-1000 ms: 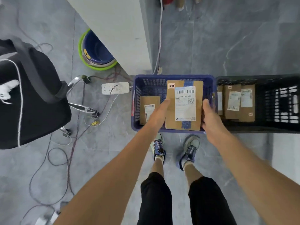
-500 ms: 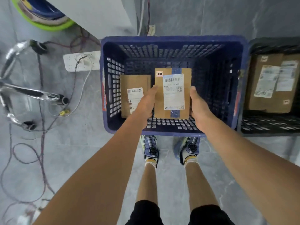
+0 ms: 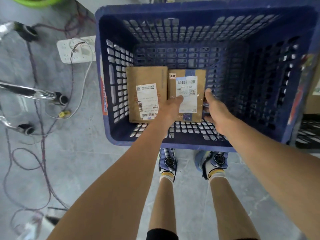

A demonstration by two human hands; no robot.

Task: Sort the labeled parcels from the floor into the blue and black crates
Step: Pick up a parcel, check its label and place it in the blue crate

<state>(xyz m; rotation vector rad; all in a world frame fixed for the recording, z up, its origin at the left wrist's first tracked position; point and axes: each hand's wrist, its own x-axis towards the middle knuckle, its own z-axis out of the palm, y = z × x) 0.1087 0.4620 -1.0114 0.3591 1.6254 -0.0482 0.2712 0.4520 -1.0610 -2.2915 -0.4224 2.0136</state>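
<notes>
The brown cardboard parcel with a white barcode label [image 3: 188, 94] is now down at the bottom of the blue slotted plastic crate [image 3: 190, 9], lower than half a second ago. It sits edge to edge with the second brown labelled parcel [image 3: 147, 94] by the crate's left wall. The left hand [image 3: 170, 108] keeps its grip on the near-left edge, thumb on the label, and the right hand [image 3: 214, 111] is still clenched round the right edge.

There is one wide-angle view, worn on the person's head. It looks almost straight down and tips slightly forward. It hangs close over the blue crate [image 3: 199, 10], which fills the upper frame. The shoes [image 3: 167, 161] stand directly below on the grey floor [image 3: 86, 161], and the right edge crops the black crate [image 3: 308, 132].
</notes>
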